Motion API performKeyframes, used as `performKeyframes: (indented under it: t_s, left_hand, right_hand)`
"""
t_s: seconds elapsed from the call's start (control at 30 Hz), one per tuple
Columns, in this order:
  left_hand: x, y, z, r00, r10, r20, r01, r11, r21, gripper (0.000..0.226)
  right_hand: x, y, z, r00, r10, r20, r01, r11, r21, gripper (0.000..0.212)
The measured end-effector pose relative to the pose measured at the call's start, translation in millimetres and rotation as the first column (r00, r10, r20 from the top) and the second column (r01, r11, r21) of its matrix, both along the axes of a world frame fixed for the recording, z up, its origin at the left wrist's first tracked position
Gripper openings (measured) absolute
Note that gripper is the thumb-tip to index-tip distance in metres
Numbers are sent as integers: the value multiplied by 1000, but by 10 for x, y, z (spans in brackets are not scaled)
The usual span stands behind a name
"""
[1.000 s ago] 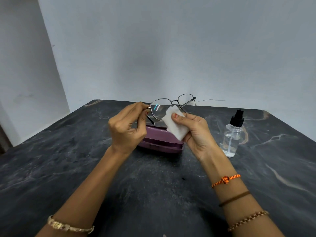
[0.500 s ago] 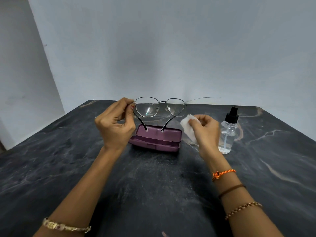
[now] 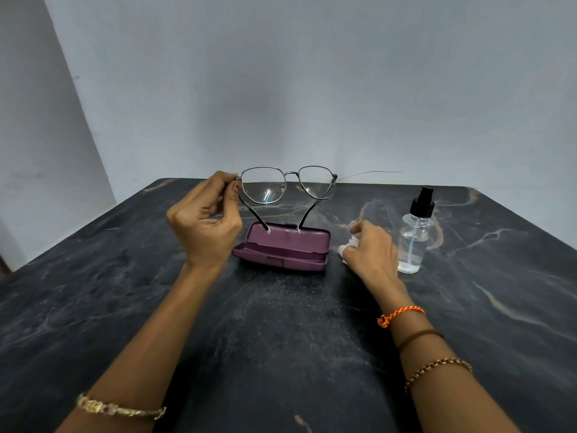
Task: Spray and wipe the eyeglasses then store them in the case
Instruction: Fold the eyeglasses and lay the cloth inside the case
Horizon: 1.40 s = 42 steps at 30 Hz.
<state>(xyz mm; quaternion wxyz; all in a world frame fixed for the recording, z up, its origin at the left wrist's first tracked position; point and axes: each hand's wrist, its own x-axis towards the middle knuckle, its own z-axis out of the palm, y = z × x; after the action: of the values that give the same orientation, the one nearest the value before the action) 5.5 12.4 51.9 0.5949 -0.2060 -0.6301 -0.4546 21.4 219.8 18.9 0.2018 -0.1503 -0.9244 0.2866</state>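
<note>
Head view is showing the eyeglasses (image 3: 287, 185) held up in the air above the open purple case (image 3: 282, 246), with both temples unfolded and pointing down toward the case lid. The left hand (image 3: 204, 220) is pinching the left end of the frame, at the hinge, between thumb and fingers, so the lenses are hanging out to the right of this grip and nothing is supporting the other side.

A second ago the white cloth (image 3: 349, 245) was pressed on a lens; now the right hand (image 3: 371, 250) is coming down to the table (image 3: 93, 276) with the cloth bunched under its closed fingers, just to the right of the case and near the spray bottle (image 3: 415, 234). The glasses are also turned to face away, more level than before. I judge this means the wiping is finishing and the storing step is starting. The temples are not folded yet, so they probably need closing before the glasses can lie inside the case.
</note>
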Motion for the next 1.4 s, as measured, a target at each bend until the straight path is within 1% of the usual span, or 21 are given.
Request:
performKeyframes:
  t_s: [0.1,0.13,0.17,0.2,0.23,0.27,0.3,0.33,0.4,0.47,0.5,0.53,0.67,0.73,0.83,0.87,1.07,1.23,1.33,1.4]
  left_hand:
    - [1,-2,5,1000,-6,-5,6,1000,4,10]
    - [4,-1,7,1000,-8,-7,8,1000,1,9]
    - [8,2,8,1000,-9,-8,9,1000,-1,9]
    - [11,4,9,1000,-9,-8,9,1000,-2,9]
    - [13,7,10,1000,-6,-9,6,1000,-2,8]
    - [17,9,12,1000,-2,-10,2,1000,-4,8]
    - [23,14,14,1000,2,-14,-2,1000,-8,8]
    - [32,19,18,1000,5,-19,-6,1000,-16,8]
    - [59,41,25,1000,3,-31,-4,999,-35,7]
    - [88,66,37,999,-1,-50,-1,998,-55,7]
    - [100,78,41,998,2,-62,-7,997,-71,7]
    - [111,89,42,997,7,-74,-14,996,-92,7]
    - [128,117,43,994,14,-109,-30,989,-148,10]
    - [126,122,39,994,10,-110,-26,988,-149,10]
    - [117,115,41,996,-1,-93,-12,990,-138,10]
    - [113,113,42,996,-4,-89,-8,991,-136,11]
    - [101,106,42,994,-8,-107,-9,987,-157,11]
    - [85,117,1,993,12,-119,-37,976,-214,9]
    - [93,141,-7,993,-2,-115,-21,979,-203,9]
    - [91,136,3,994,-8,-109,-11,985,-172,9]
  right_hand:
    - [-2,-8,-8,1000,-30,7,29,995,92,34]
    - [-4,-5,-4,999,-42,-25,44,994,105,32]
    - [-6,-4,6,995,-47,-91,56,994,99,29]
    - [-10,-4,20,982,-41,-185,54,996,67,25]
    - [-11,-15,47,957,-33,-288,35,999,4,21]
    - [-9,-34,83,925,-35,-378,-3,995,-99,19]
    - [-3,-64,129,892,-50,-448,-63,970,-234,17]
    - [6,-98,174,863,-75,-499,-140,915,-378,16]
    - [28,-151,249,824,-110,-555,-305,740,-600,20]
    - [42,-177,299,813,-100,-573,-438,543,-716,24]
    - [45,-185,314,815,-87,-573,-469,481,-741,25]
    - [47,-192,322,819,-70,-570,-486,445,-752,26]
    - [56,-225,317,817,-27,-576,-531,354,-770,28]
    - [64,-237,325,809,-18,-588,-555,311,-772,28]
    - [65,-242,350,798,-40,-602,-582,211,-785,27]
    - [64,-241,351,795,-42,-605,-587,197,-785,26]
    - [60,-238,330,782,-36,-622,-604,197,-772,23]
    - [56,-252,323,772,-42,-634,-621,166,-766,22]
    - [61,-283,317,776,-11,-630,-621,156,-768,22]
    - [57,-304,316,788,1,-616,-612,117,-782,22]
